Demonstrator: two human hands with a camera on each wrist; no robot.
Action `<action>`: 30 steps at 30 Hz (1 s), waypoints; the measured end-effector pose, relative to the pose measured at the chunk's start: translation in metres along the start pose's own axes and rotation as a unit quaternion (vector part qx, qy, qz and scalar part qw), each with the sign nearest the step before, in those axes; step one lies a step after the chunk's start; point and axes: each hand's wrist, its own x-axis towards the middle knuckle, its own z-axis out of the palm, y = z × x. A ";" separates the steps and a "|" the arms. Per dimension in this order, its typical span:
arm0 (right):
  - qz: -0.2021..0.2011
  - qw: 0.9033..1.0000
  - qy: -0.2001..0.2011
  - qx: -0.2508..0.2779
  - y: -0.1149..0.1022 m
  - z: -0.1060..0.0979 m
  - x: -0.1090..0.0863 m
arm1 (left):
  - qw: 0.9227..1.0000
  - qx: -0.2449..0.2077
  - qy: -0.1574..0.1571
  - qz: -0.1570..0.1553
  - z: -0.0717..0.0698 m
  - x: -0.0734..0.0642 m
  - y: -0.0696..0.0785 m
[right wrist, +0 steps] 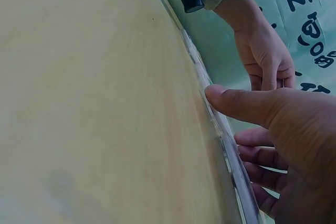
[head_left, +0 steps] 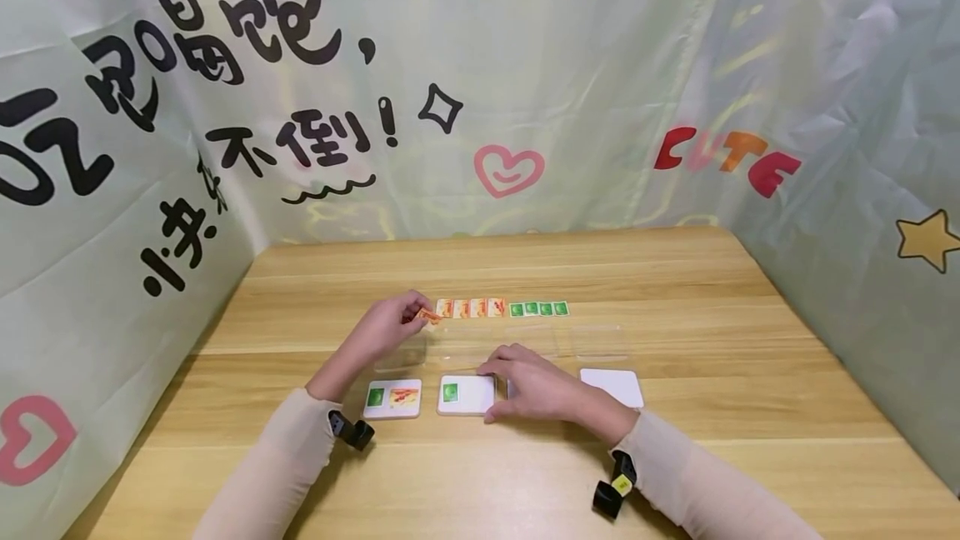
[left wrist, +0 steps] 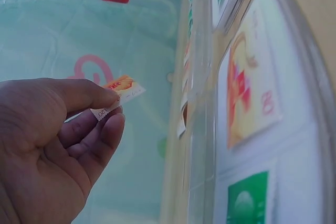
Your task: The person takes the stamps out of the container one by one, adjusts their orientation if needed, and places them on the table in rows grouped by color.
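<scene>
My left hand [head_left: 393,323] pinches an orange postage stamp [left wrist: 123,85] between thumb and fingertips, above the table near the left end of a row of orange stamps [head_left: 471,308]. My right hand [head_left: 536,386] holds a white card [head_left: 472,402] at its right end, thumb by the near edge and fingers by the far edge. A green stamp [head_left: 450,392] lies at the left of that card. To its left is another white card [head_left: 381,412] bearing a green stamp and an orange stamp [head_left: 405,397]. The right hand mostly hides a third card.
Several green stamps [head_left: 539,308] lie in line right of the orange ones. Clear plastic sleeves [head_left: 600,342] lie between the stamps and cards. A blank white card [head_left: 612,388] is at the right. Printed cloth walls [head_left: 585,65] enclose the wooden table [head_left: 697,332].
</scene>
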 end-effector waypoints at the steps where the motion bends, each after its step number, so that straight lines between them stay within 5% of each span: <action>1: -0.001 1.000 -0.001 -0.001 0.000 0.000 0.000 | 1.000 0.000 -0.001 0.002 -0.001 0.001 -0.001; 18: 0.001 1.000 -0.006 0.004 0.000 -0.001 0.000 | 0.999 0.023 -0.019 0.015 -0.010 0.022 -0.018; 30: 0.000 1.000 -0.005 0.009 -0.001 -0.001 -0.001 | 0.998 0.008 -0.053 -0.022 -0.012 0.039 -0.032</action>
